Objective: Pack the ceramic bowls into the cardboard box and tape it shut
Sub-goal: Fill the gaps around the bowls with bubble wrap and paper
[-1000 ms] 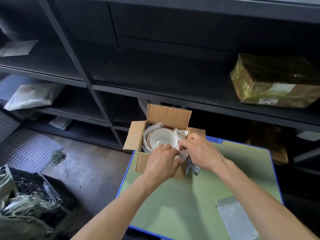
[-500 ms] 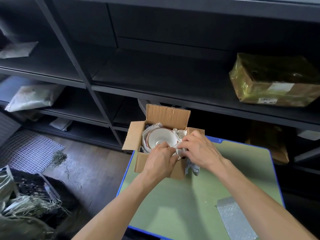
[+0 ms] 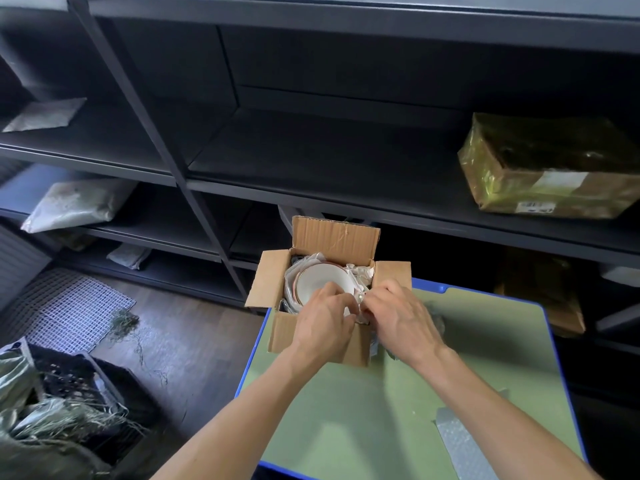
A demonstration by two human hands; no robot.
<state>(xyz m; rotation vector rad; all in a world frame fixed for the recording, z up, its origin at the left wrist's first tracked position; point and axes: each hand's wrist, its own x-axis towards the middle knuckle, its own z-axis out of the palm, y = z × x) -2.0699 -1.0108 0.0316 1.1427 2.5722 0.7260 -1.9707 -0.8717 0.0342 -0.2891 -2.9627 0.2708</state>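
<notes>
Working over a box (image 3: 317,344) sitting on the far left corner of a table (image 3: 346,410), with all its flaps standing open. Seeing a white bowl (image 3: 323,284) with a reddish rim lying inside the box, mouth showing, nesting in crumpled paper (image 3: 362,271). Reaching in from the near side with the left hand (image 3: 323,318), curling the fingers over the bowl's near rim and pinching the paper there. Meeting it with the right hand (image 3: 403,318) at the box's near right corner, likewise clenching fingers and thumb on a fold of the same paper, fingertips almost touching those of the left hand. Noticing a strip of bubble wrap (image 3: 460,441) lying flat near the table's near right corner, well apart from the box. Facing dark shelves (image 3: 311,161) behind the table, carrying a parcel (image 3: 550,168) in yellowish film on the right and pale bags (image 3: 76,206) on the left. Catching a black crate (image 3: 79,379) of straw-like stuffing standing on the floor, left of the table.
</notes>
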